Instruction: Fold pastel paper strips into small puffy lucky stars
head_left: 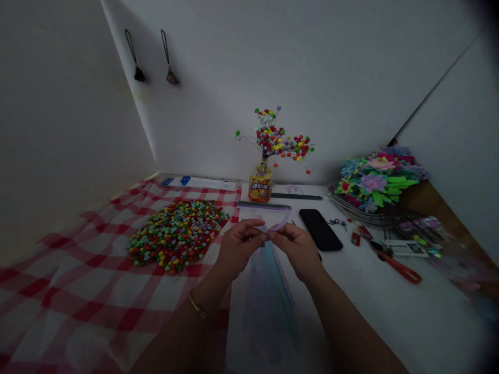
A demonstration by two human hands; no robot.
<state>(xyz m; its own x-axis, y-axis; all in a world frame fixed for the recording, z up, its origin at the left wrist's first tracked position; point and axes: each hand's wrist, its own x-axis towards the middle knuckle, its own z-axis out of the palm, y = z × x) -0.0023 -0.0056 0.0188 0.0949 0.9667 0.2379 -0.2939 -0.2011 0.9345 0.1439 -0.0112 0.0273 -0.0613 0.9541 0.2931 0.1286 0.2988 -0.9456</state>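
Between my two hands is a narrow purple paper strip [281, 220], one end pinched and the rest curving up to the right. My left hand [242, 243] grips it between thumb and fingertips. Close against it, fingertips nearly touching, my right hand [296, 248] also pinches the strip. The small fold at the fingertips is partly hidden. Below the hands lie long blue and purple paper strips [278, 291] on the white tabletop. To the left, a heap of small coloured folded paper stars [179, 234] rests on a red-and-white checked cloth [78, 291].
Behind the hands stands a bottle [260, 184] holding stems with coloured stars. A black phone [320, 229] lies to the right, with orange-handled pliers [401, 267] beyond it. A bunch of fuzzy flowers [378, 179] sits at the back right. Farther back lies a dark green strip [297, 196].
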